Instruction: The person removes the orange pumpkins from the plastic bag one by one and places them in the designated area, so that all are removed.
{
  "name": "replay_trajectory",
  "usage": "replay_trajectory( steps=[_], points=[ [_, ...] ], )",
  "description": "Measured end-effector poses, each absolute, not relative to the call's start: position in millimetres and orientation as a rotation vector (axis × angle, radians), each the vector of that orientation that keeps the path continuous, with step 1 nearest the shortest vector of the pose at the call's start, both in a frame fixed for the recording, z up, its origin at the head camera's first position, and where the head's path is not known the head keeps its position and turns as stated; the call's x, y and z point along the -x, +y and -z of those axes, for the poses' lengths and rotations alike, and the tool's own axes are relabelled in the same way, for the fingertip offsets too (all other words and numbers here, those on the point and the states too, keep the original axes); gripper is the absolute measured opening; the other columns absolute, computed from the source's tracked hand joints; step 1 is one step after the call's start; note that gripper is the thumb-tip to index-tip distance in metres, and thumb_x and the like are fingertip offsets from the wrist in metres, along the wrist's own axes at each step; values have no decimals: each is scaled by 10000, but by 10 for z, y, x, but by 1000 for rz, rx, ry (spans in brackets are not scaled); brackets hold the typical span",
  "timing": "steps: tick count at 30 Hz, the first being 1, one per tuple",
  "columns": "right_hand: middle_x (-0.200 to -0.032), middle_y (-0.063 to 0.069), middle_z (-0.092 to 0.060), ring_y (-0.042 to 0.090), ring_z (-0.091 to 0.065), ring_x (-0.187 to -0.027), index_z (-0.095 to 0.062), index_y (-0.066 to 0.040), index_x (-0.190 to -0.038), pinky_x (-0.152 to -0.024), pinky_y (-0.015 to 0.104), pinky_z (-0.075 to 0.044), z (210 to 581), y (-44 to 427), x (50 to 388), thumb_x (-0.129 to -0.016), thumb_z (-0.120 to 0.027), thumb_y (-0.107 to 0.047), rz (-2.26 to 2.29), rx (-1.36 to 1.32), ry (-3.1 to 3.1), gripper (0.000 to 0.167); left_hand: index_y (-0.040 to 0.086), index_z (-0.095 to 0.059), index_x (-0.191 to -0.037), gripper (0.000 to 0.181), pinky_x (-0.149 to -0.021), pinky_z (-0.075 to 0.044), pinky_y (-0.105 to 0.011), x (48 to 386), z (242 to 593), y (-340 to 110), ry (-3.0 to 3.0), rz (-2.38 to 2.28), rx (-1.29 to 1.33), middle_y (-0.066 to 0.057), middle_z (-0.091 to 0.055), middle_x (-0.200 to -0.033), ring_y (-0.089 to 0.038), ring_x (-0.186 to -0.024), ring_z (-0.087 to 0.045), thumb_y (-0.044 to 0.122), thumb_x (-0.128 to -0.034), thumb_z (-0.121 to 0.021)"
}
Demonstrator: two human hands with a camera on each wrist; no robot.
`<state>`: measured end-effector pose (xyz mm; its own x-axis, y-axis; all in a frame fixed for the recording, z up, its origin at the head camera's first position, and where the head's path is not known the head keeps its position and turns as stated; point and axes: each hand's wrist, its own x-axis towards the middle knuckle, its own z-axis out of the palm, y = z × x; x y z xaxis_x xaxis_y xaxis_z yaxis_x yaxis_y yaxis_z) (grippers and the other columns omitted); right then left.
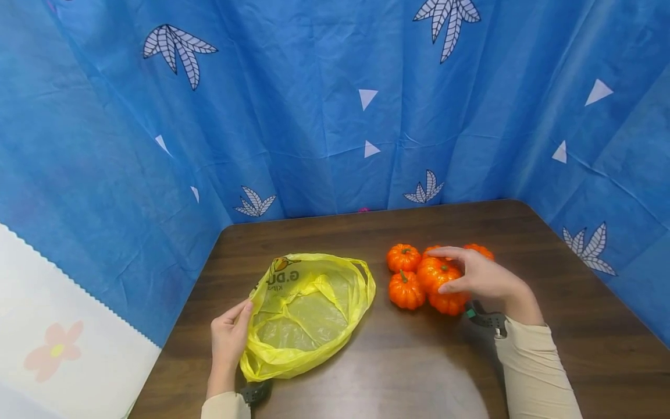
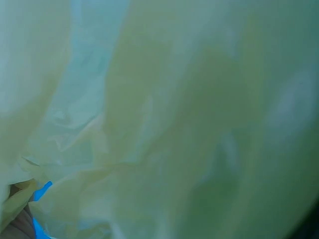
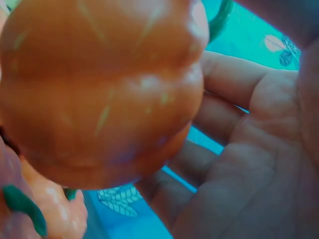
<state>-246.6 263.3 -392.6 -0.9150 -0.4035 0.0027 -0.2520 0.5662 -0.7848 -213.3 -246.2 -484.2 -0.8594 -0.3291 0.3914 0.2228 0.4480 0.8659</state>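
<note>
In the head view my left hand [image 1: 230, 334] pinches the left rim of a yellow plastic bag [image 1: 293, 362] between thumb and fingers. The bag lies on the table with its mouth spread wide; only its own creased film shows inside. Blurred yellow-green film [image 2: 164, 119] fills the left wrist view. To the right, my right hand [image 1: 487, 280] grips a small shiny orange pumpkin [image 1: 433, 274], thumb on the near side and fingers over the far side. Seen by the right wrist camera, this pumpkin [image 3: 99, 99] sits within the curved fingers, its green stem at the upper right.
Several more orange pumpkins cluster around the right hand: one at the back left [image 1: 403, 257], one at the front left [image 1: 406, 290], another below the held one [image 1: 449, 304]. The dark wooden table [image 1: 398, 366] meets blue curtains [image 1: 324, 116] at its back and sides.
</note>
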Motion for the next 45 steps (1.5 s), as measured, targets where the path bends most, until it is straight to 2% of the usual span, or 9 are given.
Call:
replay_trajectory(
  steps=[8, 12, 15, 22, 31, 34, 39, 42, 45],
  points=[
    [-1438, 169, -527, 365, -518, -1213, -545, -114, -1426, -834, 257, -582, 3917, 2806, 2441, -788, -834, -168, 1330, 534, 2594, 702, -40, -749, -1094, 210, -769, -502, -32, 2121, 4812, -2464, -2194, 1445, -105, -219, -723, -1081, 169, -901, -620, 100, -955, -678],
    [-1420, 166, -545, 345, -533, -1202, -547, -108, -1423, -864, 242, -553, 3915, 2892, 2421, -792, -842, -231, 1253, 501, 2663, 707, -47, -751, -1084, 203, -761, -505, -34, 2127, 4814, -2465, -2194, 1438, -111, -215, -724, -1078, 157, -899, -628, 87, -947, -684],
    [-1406, 172, -549, 304, -550, -1156, -536, -105, -1427, -856, 233, -550, 3915, 2968, 2396, -795, -844, -275, 1218, 471, 2693, 723, -57, -748, -1079, 198, -758, -507, -36, 2134, 4825, -2467, -2191, 1439, -109, -219, -721, -1075, 168, -890, -623, 72, -943, -684],
    [-1411, 171, -556, 24, -544, -1083, -533, -106, -1424, -873, 179, -525, 3958, 3164, 2341, -807, -838, -243, 1254, 485, 2727, 701, -46, -751, -1084, 222, -776, -497, -28, 2132, 4830, -2470, -2205, 1417, -118, -211, -728, -1072, 80, -915, -674, 121, -960, -675],
    [-1447, 217, -504, 24, -538, -1062, -487, -92, -1459, -839, 211, -556, 4040, 3359, 2336, -843, -793, -202, 1313, 391, 2670, 697, -37, -755, -1085, 204, -779, -493, -25, 2134, 4834, -2468, -2203, 1424, -110, -213, -729, -1072, 153, -913, -631, 99, -949, -685],
    [-1487, 233, -453, 87, -530, -1113, -463, -76, -1473, -845, 210, -555, 4061, 3426, 2343, -848, -786, -217, 1325, 341, 2642, 717, -27, -755, -1093, 212, -786, -491, -24, 2123, 4833, -2466, -2211, 1431, -129, -208, -731, -1077, 144, -925, -634, 115, -955, -682],
    [-1478, 257, -442, 338, -496, -1203, -459, -53, -1470, -865, 228, -528, 4086, 3476, 2346, -848, -781, -256, 1242, 333, 2666, 729, -12, -754, -1109, 248, -787, -484, -18, 2101, 4838, -2464, -2239, 1421, -173, -200, -730, -1096, 48, -969, -675, 176, -967, -675],
    [-1486, 275, -424, 406, -466, -1243, -450, -49, -1474, -926, 343, -527, 4109, 3477, 2348, -844, -784, -274, 1223, 319, 2662, 748, -20, -753, -1105, 237, -784, -486, -19, 2105, 4838, -2467, -2230, 1423, -160, -209, -731, -1088, 103, -941, -652, 155, -967, -673],
    [-1503, 293, -393, 440, -435, -1271, -446, -52, -1474, -996, 544, -509, 4136, 3476, 2352, -831, -793, -281, 1213, 292, 2658, 766, -37, -750, -1097, 217, -783, -490, -23, 2118, 4827, -2463, -2210, 1434, -126, -226, -726, -1079, 180, -907, -609, 113, -964, -669]
  ],
)
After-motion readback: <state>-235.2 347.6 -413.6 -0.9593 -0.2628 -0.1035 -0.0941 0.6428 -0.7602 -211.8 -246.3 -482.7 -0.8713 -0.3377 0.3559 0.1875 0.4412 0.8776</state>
